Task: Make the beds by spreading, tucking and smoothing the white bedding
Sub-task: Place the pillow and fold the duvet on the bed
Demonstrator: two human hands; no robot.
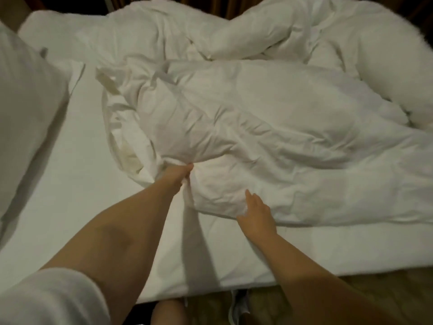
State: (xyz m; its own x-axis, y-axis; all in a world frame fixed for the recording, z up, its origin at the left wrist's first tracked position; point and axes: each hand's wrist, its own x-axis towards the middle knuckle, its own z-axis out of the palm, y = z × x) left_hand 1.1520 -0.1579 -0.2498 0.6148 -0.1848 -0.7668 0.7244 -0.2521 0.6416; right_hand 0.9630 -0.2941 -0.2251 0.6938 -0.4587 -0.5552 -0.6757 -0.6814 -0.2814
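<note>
While the duvet lay crumpled over the right half of the bed, spreading was judged under way.
A fold was gripped in the left hand; the right hand was rested on it, loosely spread, by the near edge. A pull leftward seemed needed.

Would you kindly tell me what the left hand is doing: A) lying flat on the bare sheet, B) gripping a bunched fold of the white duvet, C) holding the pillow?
B: the left hand curls its fingers into a gathered fold of the duvet.
</note>
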